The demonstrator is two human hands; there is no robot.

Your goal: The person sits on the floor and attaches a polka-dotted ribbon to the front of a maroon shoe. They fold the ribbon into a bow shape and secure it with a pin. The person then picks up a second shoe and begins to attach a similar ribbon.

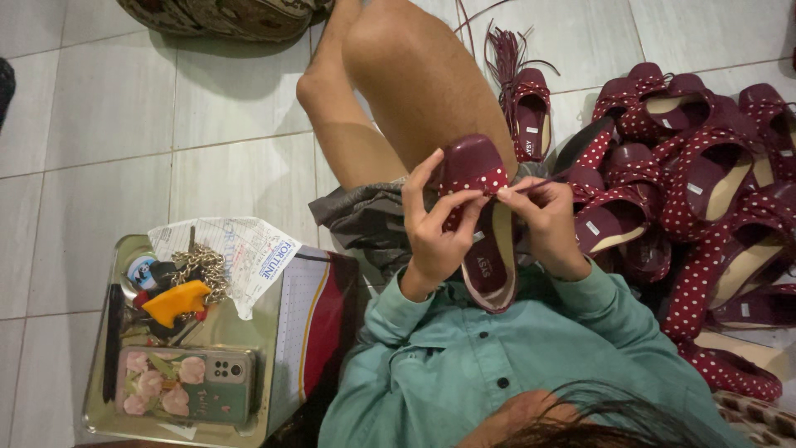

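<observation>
Your left hand (438, 228) curls its fingers around the maroon shoe (483, 217), thumb and forefinger pinching the white-dotted strap at the toe, so the hand is closed on the shoe and steadies it against your bent knee. Your right hand (547, 220) meets it from the other side, fingertips pinched on the same dotted strap; a thin dark strand runs up from that pinch, though what it is cannot be made out. The shoe is a flat slipper with a smooth, glossy maroon toe, a fabric band with white polka dots and a pale cream insole, lying lengthwise over your lap above the teal buttoned shirt (497, 357). To your right, a pile of matching shoes (696, 191) covers the pale glossy floor tiles (99, 108); roughly a dozen show, too overlapped for an exact count. One more sits apart beside loose maroon strips. To your left, a shiny metal tray (106, 415) holds one phone in a floral case (184, 386), one orange piece, one chain and printed paper.
</observation>
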